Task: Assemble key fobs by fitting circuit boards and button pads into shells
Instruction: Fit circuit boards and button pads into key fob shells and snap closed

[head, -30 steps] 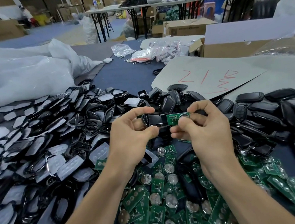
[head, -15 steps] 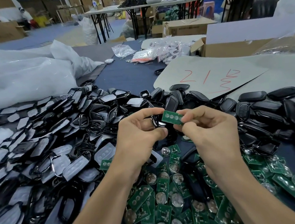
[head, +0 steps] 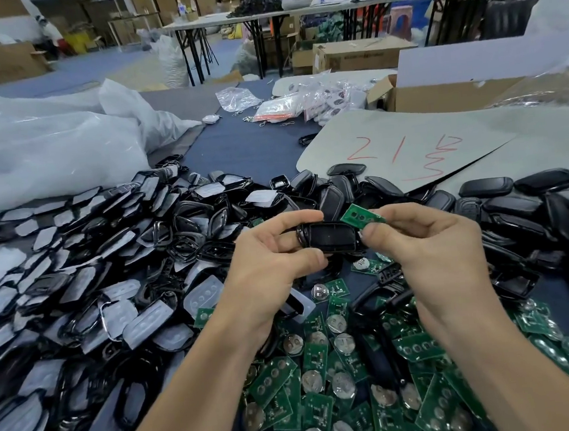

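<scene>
Gripping an open black shell [head: 329, 237] in the left hand [head: 273, 261] and pinching a tilted green circuit board [head: 360, 216] at its right end with the right hand [head: 430, 247]; could jam crooked, or drop among loose boards [head: 325, 383] below, if pressed unsquared.

Black open shell [head: 328, 237] level, cavity up; green circuit board [head: 361, 214] tilted above right end.

red handwritten "21" and an unreadable scrawl are showing on the grey card sheet [head: 402, 126] lying on the surface [head: 253, 149].
</scene>
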